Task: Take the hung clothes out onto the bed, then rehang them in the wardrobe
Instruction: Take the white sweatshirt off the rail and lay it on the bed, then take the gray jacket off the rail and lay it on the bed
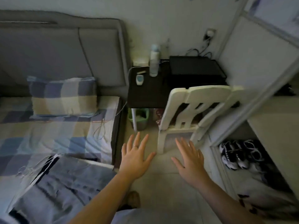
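Both my hands hover flat over the floor between bed and wardrobe, fingers spread, holding nothing. My left hand [135, 156] wears a ring and is just right of the bed's edge. My right hand [190, 160] is in front of the white chair. A blue-grey garment [64, 188] with a white hanger [53, 159] at its top lies on the bed [48, 131], whose sheet is checked blue and beige. The open wardrobe [265, 120] stands at the right; its lower compartment holds sneakers [234, 152]. No hanging clothes show in it.
A white plastic chair [186, 110] stands ahead, its back toward me. A dark bedside table [145, 92] carries a bottle [154, 62] and a small device, with a black box [194, 68] beside it. A green bin [139, 117] sits under the table. A checked pillow [63, 96] rests against the grey headboard.
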The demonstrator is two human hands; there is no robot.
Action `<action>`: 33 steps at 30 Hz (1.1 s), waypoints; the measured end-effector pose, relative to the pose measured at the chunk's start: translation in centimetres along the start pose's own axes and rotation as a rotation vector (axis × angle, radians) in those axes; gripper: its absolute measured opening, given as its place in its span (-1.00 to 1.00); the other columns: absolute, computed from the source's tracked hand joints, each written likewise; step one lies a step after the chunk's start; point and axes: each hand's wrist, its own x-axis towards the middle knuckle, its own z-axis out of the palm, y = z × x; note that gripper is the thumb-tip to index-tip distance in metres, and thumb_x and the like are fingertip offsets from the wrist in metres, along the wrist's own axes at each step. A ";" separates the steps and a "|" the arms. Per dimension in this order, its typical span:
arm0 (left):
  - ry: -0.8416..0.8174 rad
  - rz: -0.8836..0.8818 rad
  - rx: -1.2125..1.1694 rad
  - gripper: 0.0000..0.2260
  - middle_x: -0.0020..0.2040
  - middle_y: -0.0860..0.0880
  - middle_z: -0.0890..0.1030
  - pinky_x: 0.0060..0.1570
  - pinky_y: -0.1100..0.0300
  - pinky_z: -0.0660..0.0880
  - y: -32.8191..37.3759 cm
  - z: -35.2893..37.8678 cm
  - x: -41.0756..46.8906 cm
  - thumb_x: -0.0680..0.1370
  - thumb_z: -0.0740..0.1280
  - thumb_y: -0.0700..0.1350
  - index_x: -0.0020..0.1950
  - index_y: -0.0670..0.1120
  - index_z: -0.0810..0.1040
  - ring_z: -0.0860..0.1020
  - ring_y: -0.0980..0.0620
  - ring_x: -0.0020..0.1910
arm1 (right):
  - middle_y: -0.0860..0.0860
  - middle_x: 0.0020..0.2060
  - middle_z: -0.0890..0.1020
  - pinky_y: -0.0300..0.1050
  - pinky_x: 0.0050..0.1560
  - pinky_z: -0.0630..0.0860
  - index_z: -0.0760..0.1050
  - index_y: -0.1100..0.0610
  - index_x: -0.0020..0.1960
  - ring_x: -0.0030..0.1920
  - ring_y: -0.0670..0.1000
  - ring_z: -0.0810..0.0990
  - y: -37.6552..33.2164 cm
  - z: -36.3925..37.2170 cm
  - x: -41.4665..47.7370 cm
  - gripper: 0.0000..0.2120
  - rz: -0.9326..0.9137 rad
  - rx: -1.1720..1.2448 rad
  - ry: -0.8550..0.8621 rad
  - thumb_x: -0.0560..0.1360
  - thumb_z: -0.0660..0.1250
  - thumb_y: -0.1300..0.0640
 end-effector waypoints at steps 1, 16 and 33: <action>-0.023 0.073 -0.003 -0.34 0.62 0.07 -0.20 0.49 -0.09 -0.29 1.6 0.1 2.0 0.53 -0.17 0.45 0.58 0.25 -0.21 -0.28 -0.02 0.58 | -0.19 0.56 -0.16 0.15 0.53 -0.19 -0.19 -0.22 0.56 0.55 -0.07 -0.27 1.4 -0.8 0.2 -0.36 0.052 0.016 0.030 0.57 -0.03 -0.31; -0.144 1.122 0.031 -0.28 0.63 0.02 -0.10 0.53 -0.13 -0.12 32.7 1.1 26.4 0.50 -0.30 0.46 0.60 0.19 -0.11 -0.11 -0.09 0.60 | -0.21 0.52 -0.30 0.08 0.49 -0.30 -0.28 -0.21 0.54 0.55 -0.03 -0.30 17.3 -17.5 2.5 -0.24 0.789 -0.130 0.584 0.40 -0.44 -0.47; 0.046 1.666 -0.397 -0.28 0.63 0.06 0.00 0.50 -0.09 -0.02 73.5 -9.1 24.4 0.47 -0.12 0.42 0.59 0.18 0.06 -0.08 -0.03 0.59 | -0.21 0.56 -0.22 0.04 0.51 -0.28 -0.22 -0.20 0.57 0.55 -0.06 -0.31 22.1 -48.4 -10.3 -0.36 0.950 -0.656 1.021 0.56 -0.14 -0.33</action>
